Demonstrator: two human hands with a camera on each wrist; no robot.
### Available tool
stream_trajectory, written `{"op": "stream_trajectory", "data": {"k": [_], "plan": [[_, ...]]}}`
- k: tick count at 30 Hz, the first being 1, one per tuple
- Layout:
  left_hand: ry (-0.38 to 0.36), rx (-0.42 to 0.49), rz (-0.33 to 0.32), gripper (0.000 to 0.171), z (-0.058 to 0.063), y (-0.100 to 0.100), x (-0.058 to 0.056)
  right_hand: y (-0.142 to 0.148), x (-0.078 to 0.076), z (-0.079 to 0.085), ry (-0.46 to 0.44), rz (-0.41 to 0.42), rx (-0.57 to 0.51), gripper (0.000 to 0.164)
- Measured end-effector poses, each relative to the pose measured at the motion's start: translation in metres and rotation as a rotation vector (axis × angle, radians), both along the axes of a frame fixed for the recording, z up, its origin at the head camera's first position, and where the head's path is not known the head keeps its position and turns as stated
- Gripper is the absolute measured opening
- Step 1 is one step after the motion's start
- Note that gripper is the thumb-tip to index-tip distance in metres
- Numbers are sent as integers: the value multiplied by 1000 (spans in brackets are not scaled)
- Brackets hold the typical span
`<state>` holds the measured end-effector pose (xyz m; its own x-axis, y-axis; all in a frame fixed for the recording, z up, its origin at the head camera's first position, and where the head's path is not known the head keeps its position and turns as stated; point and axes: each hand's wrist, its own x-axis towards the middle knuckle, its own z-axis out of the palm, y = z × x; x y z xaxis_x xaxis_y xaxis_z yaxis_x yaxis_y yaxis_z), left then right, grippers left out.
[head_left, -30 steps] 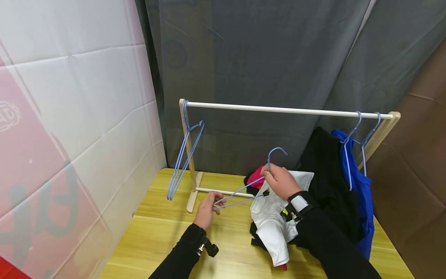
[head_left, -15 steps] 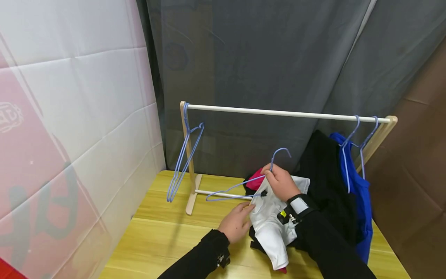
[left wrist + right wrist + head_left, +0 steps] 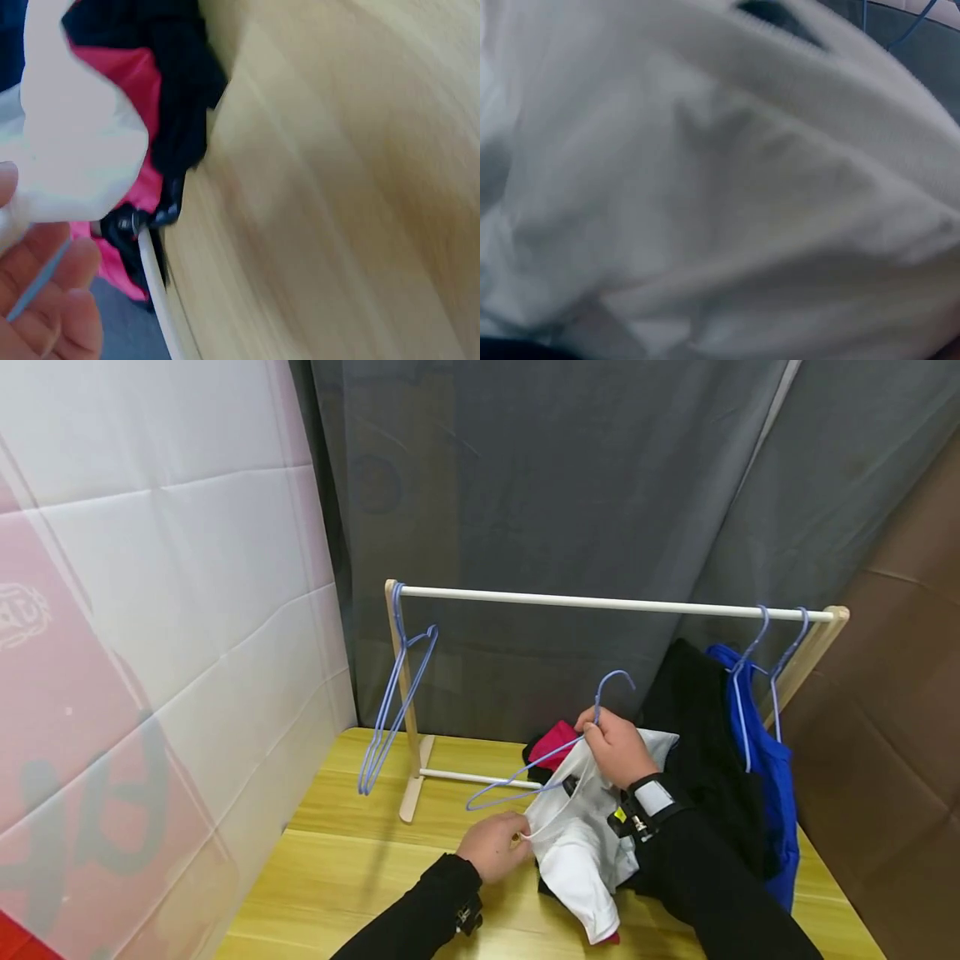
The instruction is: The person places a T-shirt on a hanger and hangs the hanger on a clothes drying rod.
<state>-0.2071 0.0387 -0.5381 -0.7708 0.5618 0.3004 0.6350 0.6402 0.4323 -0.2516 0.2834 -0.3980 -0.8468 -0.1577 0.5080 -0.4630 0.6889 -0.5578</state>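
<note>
My right hand [image 3: 618, 747] grips a blue wire hanger [image 3: 517, 772] just below its hook. The hanger's left arm sticks out past the neckline of a white shirt [image 3: 581, 860], and its right part is hidden by the cloth and hand. At the shirt's left edge, my left hand [image 3: 495, 846] pinches the fabric between thumb and fingers and draws it out to the left. In the left wrist view, the white cloth [image 3: 82, 142] lies between thumb and fingers [image 3: 64, 300]. White fabric [image 3: 705, 172] fills most of the right wrist view.
A rack with a white rail [image 3: 570, 602] spans the wooden table [image 3: 337, 877]. Blue hangers [image 3: 390, 718] hang at its left end. Black [image 3: 697, 752] and blue garments [image 3: 772, 785] hang at the right. A red and black cloth [image 3: 551, 745] lies behind the shirt.
My left hand has left the hanger's left end, moved right to the white shirt and taken hold of its edge, pulling it left. The hanger has shifted slightly right.
</note>
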Motion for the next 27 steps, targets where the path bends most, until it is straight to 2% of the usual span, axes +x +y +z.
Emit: {"op": "stream_trajectory", "data": {"k": [2,6,12,15,19,22,27], "plan": [[9,17,5,6,3,-7,-2,4,-1,0,12,-5,20,18],[-30,47,38,7,11,-22,-6,10,-2,0,14,-27,43,19],[-65,44,65,10,20,-39,-9,18,0,-2,-14,-56,52,19],[-48,44,79,8,20,-47,-11,18,0,-5,-2,-77,98,21],[9,48,75,9,20,-55,-13,17,-2,-7,35,-108,163,22],[42,47,53,10,21,-57,-13,17,-3,-7,37,-128,176,22],[55,50,34,9,23,-60,-12,17,-4,-7,29,-153,172,22]]}}
